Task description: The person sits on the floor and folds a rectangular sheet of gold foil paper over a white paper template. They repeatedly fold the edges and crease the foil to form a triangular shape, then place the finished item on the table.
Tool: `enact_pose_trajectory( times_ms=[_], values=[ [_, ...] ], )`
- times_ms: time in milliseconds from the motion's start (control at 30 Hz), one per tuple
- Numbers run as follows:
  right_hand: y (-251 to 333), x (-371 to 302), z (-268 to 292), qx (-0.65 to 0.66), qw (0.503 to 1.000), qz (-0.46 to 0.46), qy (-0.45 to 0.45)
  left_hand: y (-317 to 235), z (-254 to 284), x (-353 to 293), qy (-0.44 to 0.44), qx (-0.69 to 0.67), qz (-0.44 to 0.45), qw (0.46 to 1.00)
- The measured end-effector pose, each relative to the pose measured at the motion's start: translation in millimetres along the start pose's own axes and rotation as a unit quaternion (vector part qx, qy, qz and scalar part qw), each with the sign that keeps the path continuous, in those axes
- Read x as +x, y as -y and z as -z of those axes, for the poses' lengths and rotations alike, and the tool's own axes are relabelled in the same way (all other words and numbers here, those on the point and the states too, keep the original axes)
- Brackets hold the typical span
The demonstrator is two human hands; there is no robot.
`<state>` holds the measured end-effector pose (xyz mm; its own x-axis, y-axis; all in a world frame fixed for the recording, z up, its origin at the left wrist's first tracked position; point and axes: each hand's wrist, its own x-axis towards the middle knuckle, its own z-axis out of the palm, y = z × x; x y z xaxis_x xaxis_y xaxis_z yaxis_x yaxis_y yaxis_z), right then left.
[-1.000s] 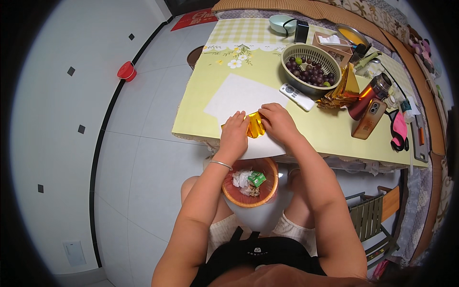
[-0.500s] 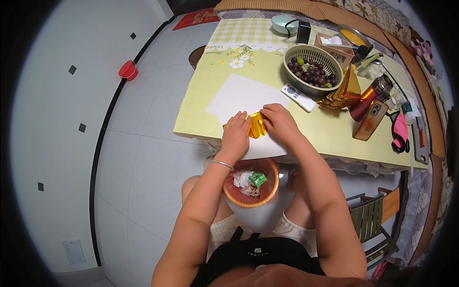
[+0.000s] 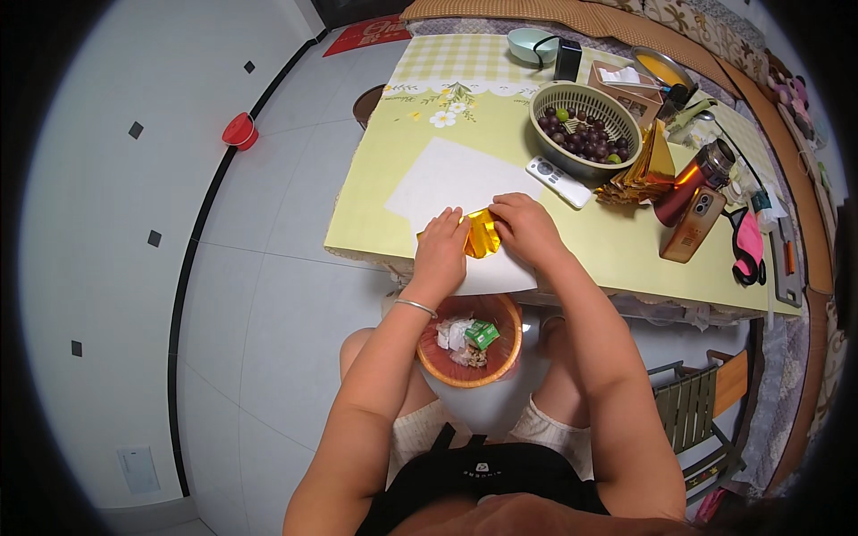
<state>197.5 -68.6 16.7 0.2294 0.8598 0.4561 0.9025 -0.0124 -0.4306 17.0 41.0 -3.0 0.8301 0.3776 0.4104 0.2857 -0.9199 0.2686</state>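
A shiny gold foil paper (image 3: 483, 236) lies on white paper (image 3: 429, 183) at the table's near edge, curled and creased. My left hand (image 3: 440, 248) rests over its left end, fingers bent and pressing on it. On the other side, my right hand (image 3: 525, 230) pinches the upper right edge of the foil between thumb and fingers. Parts of the foil are hidden beneath both hands. Farther right on the table stands a fanned stack of folded gold paper (image 3: 645, 171), against a basket of grapes (image 3: 585, 134).
A white remote control (image 3: 559, 182), a red thermos (image 3: 693, 183), a phone (image 3: 693, 225) leaning on it and a pink-black mask (image 3: 747, 246) lie to the right. Below the table edge, between my knees, stands a waste bin (image 3: 429, 362). A folding stool (image 3: 693, 411) is at lower right.
Almost nothing differs. Both hands stay on the gold foil, with at most a tiny shift of the fingers and the foil's creases.
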Motion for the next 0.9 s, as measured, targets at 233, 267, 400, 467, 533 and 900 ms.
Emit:
enact_pose_trajectory(
  times_ms=[233,267,400,467,533,900],
  values=[
    [1,-1,-2,-0.067,0.997,0.000,-0.027,-1,1,0,-0.007,-0.010,-0.004,1.000],
    [3,-1,-2,-0.057,0.998,0.012,-0.012,-1,1,0,-0.006,-0.011,-0.004,1.000],
    [17,-5,-6,-0.038,0.994,0.019,0.106,0,2,1,0.002,-0.015,0.006,1.000],
    [18,-7,-12,-0.048,0.989,0.017,0.141,-1,3,1,0.000,-0.021,0.008,1.000],
    [17,-6,-9,-0.046,0.983,0.001,0.180,1,2,0,-0.002,-0.026,0.006,1.000],
    [7,-6,2,-0.093,0.976,-0.053,0.187,3,6,0,0.003,-0.041,0.003,0.999]
  ],
)
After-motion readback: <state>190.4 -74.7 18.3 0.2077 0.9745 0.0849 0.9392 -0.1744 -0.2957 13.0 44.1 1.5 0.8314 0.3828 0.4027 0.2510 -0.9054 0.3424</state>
